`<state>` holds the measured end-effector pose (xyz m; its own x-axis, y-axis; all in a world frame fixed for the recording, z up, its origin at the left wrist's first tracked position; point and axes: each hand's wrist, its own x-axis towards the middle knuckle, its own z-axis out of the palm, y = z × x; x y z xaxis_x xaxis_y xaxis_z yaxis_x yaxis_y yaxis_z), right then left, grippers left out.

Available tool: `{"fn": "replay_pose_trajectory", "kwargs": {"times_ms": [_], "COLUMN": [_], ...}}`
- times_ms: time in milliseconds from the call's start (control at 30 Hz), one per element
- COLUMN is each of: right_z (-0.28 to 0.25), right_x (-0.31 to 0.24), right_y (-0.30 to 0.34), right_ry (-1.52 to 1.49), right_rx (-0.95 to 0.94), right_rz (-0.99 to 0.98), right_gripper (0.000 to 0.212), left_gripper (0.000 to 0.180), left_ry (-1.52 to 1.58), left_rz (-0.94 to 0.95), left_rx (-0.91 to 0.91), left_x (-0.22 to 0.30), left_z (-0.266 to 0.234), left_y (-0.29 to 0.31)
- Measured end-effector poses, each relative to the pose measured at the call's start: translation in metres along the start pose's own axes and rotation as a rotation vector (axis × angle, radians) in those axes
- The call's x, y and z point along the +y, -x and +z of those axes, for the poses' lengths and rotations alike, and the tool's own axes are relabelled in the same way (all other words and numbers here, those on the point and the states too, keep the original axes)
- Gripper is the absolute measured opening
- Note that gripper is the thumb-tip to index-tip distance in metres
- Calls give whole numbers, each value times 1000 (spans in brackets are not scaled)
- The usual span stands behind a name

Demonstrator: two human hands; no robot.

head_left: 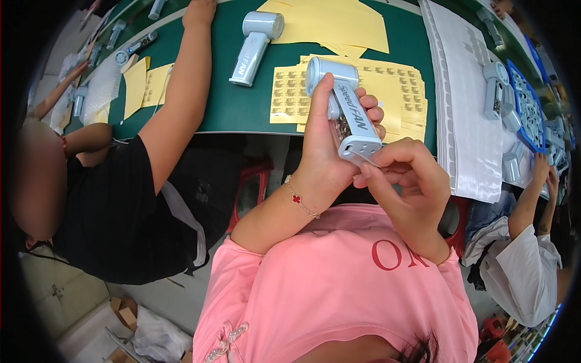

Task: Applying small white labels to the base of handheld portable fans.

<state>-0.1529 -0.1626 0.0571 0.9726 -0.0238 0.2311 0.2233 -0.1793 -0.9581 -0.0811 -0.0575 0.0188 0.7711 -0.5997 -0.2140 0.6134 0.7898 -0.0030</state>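
Observation:
A light blue handheld fan point(353, 114) is in my left hand point(324, 142), its round head up and its handle slanting down to the right. My left thumb lies along one side and the fingers curl round the other. At the base end, my right hand point(417, 172) pinches a small, thin, clear strip point(367, 160) between thumb and forefinger; it looks like film or a sticker, and it touches or almost touches the base. Beneath the fan lie yellow label sheets point(290, 97) printed with rows of small dark marks.
Another light blue fan point(251, 54) lies on the green table point(236, 109). More yellow sheets point(339, 24) are at the back. White foam sheeting point(460, 133) and a blue tray point(526, 109) of parts are to the right. A co-worker's arm point(181, 103) reaches across at left; another person sits at right.

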Motion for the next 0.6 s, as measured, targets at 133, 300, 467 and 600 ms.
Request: {"fn": "replay_pose_trajectory", "kwargs": {"times_ms": [133,300,467,600], "right_z": [1,1,0,2], "right_x": [0,0,1,-1], "right_y": [0,0,0,0], "right_ry": [-18,-25,0,-52], "right_rx": [-1,-5,-10,12], "right_rz": [3,33,16,52], "right_gripper": [15,15,14,12], "left_gripper": [39,40,42,43], "left_ry": [11,-10,29,12], "left_rz": [-2,4,33,49], "left_rx": [0,7,61,77], "left_x": [1,0,-1,-3], "left_z": [-2,-3,-3,-3], "left_y": [0,0,-3,-2]}}
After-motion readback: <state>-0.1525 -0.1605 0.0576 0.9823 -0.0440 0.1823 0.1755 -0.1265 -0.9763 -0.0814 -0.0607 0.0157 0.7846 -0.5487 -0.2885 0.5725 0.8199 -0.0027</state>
